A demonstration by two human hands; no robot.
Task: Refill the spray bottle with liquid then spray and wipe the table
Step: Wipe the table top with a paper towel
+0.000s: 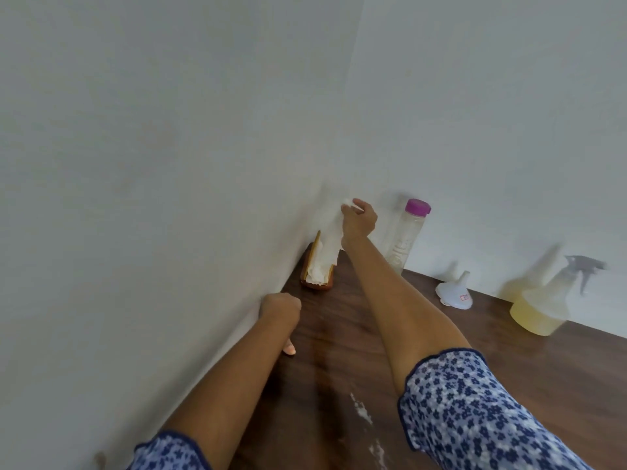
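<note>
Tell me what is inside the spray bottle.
The spray bottle holds pale yellow liquid in its lower part, with the upper part looking empty under the grey trigger head. Motion blur hides any tube inside and the exact liquid level.

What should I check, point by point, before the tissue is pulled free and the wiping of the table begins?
1. Right hand pinches the tissue: ok.
2. Tissue free of the tissue box: not ok, its lower end is still inside.
3. Box held steady: not ok, the left hand rests near it but does not touch it.
4. Spray bottle filled: ok, yellow liquid is visible inside.
5. Table already sprayed: ok, a wet patch and white foam show in front.
6. Funnel and clear bottle out of the wiping path: ok, they stand by the wall.
</note>
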